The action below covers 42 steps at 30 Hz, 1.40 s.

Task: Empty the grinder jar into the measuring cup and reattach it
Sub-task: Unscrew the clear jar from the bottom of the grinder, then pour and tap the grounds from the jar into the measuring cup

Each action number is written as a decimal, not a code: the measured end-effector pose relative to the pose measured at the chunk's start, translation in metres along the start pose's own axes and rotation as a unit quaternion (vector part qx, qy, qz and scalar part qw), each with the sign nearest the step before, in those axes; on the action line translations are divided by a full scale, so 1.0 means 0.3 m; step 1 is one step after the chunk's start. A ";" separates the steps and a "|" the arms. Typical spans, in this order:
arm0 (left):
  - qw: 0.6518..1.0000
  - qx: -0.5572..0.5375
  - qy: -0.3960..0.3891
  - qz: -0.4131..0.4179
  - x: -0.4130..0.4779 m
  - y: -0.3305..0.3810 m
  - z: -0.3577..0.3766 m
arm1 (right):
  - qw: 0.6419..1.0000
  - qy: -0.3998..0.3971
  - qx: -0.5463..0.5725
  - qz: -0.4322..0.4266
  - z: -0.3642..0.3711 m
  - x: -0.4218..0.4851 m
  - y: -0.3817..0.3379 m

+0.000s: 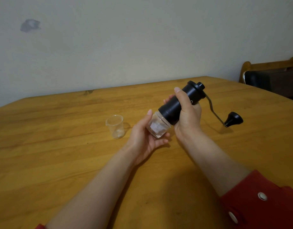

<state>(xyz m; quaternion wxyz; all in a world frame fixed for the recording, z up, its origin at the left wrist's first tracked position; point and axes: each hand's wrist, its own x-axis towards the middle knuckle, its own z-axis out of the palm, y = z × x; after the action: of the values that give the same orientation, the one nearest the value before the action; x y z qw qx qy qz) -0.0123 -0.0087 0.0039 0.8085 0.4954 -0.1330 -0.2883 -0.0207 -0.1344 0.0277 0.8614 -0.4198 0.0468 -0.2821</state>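
Note:
A black hand grinder (177, 104) is held tilted above the table, its top pointing up and to the right. My right hand (187, 113) is wrapped around the black body. A clear glass jar (158, 127) with white grains inside sits at the grinder's lower end, touching the body. My left hand (145, 136) cups the jar from below and the left. The crank arm with a black knob (234, 119) hangs to the right. A small clear measuring cup (115, 126) stands upright on the table left of my hands, with a little white material at its bottom.
The wooden table (59, 154) stretches around my hands, with a pale wall behind its far edge. A wooden chair (271, 66) with a dark cushion stands at the far right corner.

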 end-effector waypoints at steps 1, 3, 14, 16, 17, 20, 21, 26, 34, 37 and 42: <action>1.000 -0.012 0.001 0.008 -0.002 0.002 0.002 | 1.000 0.000 0.001 0.001 0.000 0.000 0.000; 0.999 -0.027 0.015 0.024 -0.005 0.001 0.003 | 1.000 0.000 0.004 0.004 0.000 0.000 -0.001; 0.999 -0.009 0.031 -0.013 0.004 -0.003 -0.010 | 1.000 0.024 0.010 0.006 -0.008 0.015 -0.002; 0.999 -0.009 0.049 -0.016 0.004 -0.001 -0.011 | 0.999 0.032 -0.001 0.002 -0.012 0.022 -0.002; 0.998 -0.008 0.061 -0.015 0.005 0.001 -0.012 | 0.999 0.038 -0.007 0.001 -0.012 0.024 -0.002; 0.995 -0.015 0.099 0.009 0.011 0.004 -0.014 | 0.999 0.050 -0.011 0.010 -0.015 0.032 0.001; 0.994 -0.023 0.107 0.021 0.014 0.004 -0.014 | 0.998 0.052 -0.014 0.016 -0.017 0.037 0.005; 0.985 -0.084 0.137 0.056 0.018 0.009 -0.015 | 0.993 0.057 -0.078 0.062 -0.044 0.067 0.028; 0.975 -0.093 0.160 0.121 0.027 0.001 -0.027 | 0.978 0.036 -0.197 0.063 -0.076 0.093 0.051; 0.975 -0.072 0.164 0.135 0.021 0.003 -0.025 | 0.970 0.031 -0.233 0.057 -0.086 0.099 0.050; 0.975 -0.055 0.160 0.142 0.021 -0.004 -0.029 | 0.961 0.002 -0.277 0.019 -0.096 0.096 0.041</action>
<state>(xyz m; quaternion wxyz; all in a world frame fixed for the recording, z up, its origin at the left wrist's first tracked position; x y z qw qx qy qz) -0.0033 -0.0064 -0.0017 0.8778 0.4664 -0.0550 -0.0945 -0.0002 -0.1635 0.0043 0.7166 -0.6403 0.1324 -0.2428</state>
